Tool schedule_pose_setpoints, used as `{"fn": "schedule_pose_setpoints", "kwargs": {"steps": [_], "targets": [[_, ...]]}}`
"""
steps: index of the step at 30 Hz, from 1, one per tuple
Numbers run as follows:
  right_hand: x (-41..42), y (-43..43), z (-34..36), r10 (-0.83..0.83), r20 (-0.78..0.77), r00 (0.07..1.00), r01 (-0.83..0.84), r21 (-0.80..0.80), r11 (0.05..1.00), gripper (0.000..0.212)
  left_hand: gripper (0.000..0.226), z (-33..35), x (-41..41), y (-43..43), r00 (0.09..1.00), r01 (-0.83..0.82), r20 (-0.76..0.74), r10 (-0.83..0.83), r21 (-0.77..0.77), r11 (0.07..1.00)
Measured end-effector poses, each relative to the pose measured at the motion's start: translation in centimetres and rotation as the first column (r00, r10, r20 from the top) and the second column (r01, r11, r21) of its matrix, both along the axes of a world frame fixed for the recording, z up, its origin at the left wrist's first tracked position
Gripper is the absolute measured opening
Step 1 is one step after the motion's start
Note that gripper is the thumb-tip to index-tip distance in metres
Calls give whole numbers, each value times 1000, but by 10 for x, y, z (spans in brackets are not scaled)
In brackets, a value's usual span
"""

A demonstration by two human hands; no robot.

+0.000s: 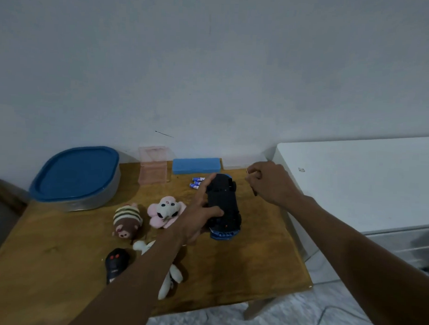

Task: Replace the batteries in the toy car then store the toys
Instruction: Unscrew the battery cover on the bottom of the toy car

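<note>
I note the toy car (223,206) upturned, long axis toward the wall, clamped by my left hand (197,219). Right hand (268,182), beyond the car's far end, pinches something small; batteries (197,182) just left.

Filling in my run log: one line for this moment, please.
stage: battery swap | left hand: holds upturned toy car | right hand: pinching something small | batteries: on table
</note>
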State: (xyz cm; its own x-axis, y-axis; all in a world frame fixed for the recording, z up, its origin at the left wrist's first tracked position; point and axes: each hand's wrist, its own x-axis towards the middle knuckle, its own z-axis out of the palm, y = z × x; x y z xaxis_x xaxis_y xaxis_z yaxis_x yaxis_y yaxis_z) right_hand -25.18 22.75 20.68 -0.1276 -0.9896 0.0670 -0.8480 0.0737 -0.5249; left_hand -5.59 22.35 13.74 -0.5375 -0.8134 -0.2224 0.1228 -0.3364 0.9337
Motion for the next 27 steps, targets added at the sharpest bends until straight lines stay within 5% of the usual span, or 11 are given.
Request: {"fn": "schedule_pose_setpoints", "kwargs": {"steps": [9,13,16,19,23,27], "targets": [[-14,-3,22,140,247,959,-132,-46,990,20,107,-1,-16,7,989,-57,125,76,-148,987],[-23,3,32,98,592,800,-142,29,989,25,115,1,-22,18,979,-57,177,99,-230,972],[-26,5,32,106,715,691,-189,36,981,17,120,-1,-26,25,976,-59,188,105,-239,969],[-22,5,29,87,754,652,-195,56,979,16,123,-1,-26,28,978,-55,186,97,-219,974],[-15,2,22,120,656,745,-107,-60,992,17,121,8,-21,23,982,-52,166,89,-217,975],[-5,0,20,109,725,680,-8,-142,990,24,123,20,-14,11,983,-26,173,66,-223,975]]}}
